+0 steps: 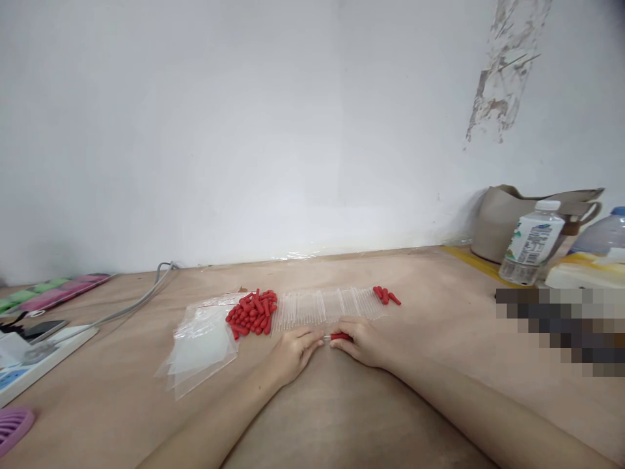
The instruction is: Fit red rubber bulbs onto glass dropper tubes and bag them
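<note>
Just in front of a row of thin clear dropper tubes (pixel 325 305), my two hands face each other close to the tabletop. My left hand (pixel 291 355) is closed on a clear dropper tube (pixel 327 338), mostly hidden by the fingers. Pinched in my right hand (pixel 365 343) is a red rubber bulb (pixel 340 337), lined up with the tube; whether the tube sits inside it I cannot tell. A pile of red rubber bulbs (pixel 251 314) lies at the row's left end. A few more red bulbs (pixel 385 295) lie at its right end.
Clear plastic bags (pixel 202 339) lie left of the pile. A white power strip (pixel 53 355) with a grey cable (pixel 139 303) is at far left, near a pink slotted object (pixel 14 430). A plastic bottle (pixel 532 244) and a beige container (pixel 495 221) stand at back right.
</note>
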Available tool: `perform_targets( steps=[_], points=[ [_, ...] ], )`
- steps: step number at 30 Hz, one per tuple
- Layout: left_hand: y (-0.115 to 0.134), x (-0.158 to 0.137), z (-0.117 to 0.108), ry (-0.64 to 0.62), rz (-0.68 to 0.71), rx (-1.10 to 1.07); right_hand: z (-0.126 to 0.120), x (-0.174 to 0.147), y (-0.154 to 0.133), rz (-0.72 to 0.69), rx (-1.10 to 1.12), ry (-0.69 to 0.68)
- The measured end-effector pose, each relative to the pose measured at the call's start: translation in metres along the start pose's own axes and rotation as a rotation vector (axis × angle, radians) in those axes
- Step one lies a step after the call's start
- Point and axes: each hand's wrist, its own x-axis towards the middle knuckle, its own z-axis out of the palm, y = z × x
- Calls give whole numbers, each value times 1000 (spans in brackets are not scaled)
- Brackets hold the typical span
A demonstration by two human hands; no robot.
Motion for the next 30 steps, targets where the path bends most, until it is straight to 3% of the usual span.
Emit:
perform_targets(
  steps=[6,11,17,22,25,27,29,30],
  points=[
    [1,0,0,10,0,-31,-1,-1,0,52,85,9],
    [-1,-2,-1,67,-13,-92,-4,-1,-3,188,296,77],
    [-1,-4,-2,126,-185,-97,-10,7,7,418,691,344],
    [3,-2,-4,78,-237,-107,-47,20,25,512,806,608],
    [5,0,-6,47,-232,-106,-78,19,48,556,681,654],
    [6,1,-6,36,-229,-103,-95,11,68,625,435,659],
    [5,1,-7,24,-224,-98,-105,1,90,741,114,577],
    [5,1,-7,17,-222,-96,-107,-5,100,771,55,555]
  ],
)
